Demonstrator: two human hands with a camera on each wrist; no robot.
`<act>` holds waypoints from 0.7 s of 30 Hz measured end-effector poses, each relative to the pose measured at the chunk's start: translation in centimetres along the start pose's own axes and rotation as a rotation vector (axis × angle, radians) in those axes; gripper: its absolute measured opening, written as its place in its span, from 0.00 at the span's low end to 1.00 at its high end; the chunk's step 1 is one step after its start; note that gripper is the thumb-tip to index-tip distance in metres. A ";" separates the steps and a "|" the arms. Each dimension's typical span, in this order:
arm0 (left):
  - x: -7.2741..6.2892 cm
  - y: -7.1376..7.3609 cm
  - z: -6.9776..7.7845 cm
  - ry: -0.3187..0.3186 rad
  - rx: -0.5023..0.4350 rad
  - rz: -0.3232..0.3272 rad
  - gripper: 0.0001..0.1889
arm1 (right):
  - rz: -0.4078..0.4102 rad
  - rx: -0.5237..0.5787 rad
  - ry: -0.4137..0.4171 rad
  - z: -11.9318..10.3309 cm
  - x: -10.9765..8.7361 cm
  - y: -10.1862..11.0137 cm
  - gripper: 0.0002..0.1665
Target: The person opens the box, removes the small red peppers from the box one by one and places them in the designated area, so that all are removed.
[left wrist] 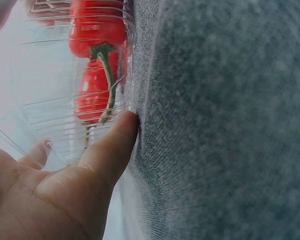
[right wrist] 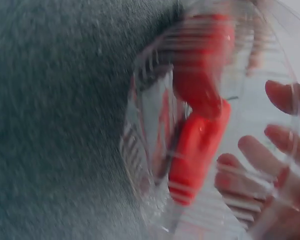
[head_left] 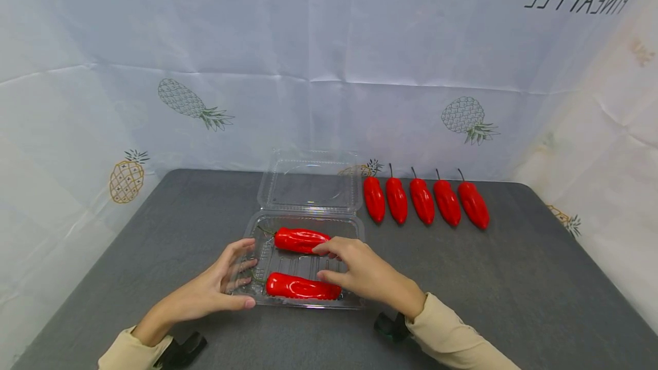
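A clear plastic clamshell container (head_left: 303, 305) lies on the table with its lid (head_left: 308, 184) raised at the back. Inside are two red chili peppers, a far one (head_left: 300, 240) and a near one (head_left: 295, 286), both lying crosswise with stems to the left. My left hand (head_left: 211, 284) is spread around the container's left side, its thumb touching the front left corner in the left wrist view. Over the right side hovers my right hand (head_left: 367, 270), fingers loosely spread above the peppers' right ends. In the right wrist view its fingers show through the clear wall, gripping nothing.
Several more red chili peppers (head_left: 422, 201) lie in a row right of the lid, stems pointing away. The dark grey table (head_left: 462, 290) meets a white curtain (head_left: 329, 113) printed with pineapples at the back. Dark wrist cameras sit at both cuffs.
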State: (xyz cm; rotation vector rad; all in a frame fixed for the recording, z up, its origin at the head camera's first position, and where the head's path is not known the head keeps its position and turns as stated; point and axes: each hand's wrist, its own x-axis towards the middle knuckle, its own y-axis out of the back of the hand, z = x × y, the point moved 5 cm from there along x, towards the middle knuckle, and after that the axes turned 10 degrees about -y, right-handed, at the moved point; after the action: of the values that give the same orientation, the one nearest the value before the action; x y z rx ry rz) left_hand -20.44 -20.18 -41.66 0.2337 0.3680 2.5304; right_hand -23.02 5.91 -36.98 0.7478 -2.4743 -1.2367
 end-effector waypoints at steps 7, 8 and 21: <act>0.1 -0.1 0.1 -0.017 -0.006 -0.006 0.51 | -0.050 -0.011 0.003 -0.3 0.4 -1.1 0.25; 0.1 -0.1 0.1 -0.015 -0.006 -0.007 0.51 | -0.053 -0.013 0.003 -0.3 0.4 -1.2 0.25; 0.1 -0.1 0.1 0.014 -0.010 -0.003 0.52 | -0.139 -0.097 0.018 -1.0 1.1 -2.8 0.23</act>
State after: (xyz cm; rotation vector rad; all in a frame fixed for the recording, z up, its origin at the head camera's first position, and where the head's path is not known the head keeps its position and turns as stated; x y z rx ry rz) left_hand -20.46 -20.06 -41.59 0.2121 0.3606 2.5312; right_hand -22.56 3.23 -38.60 0.9135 -2.3632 -1.3807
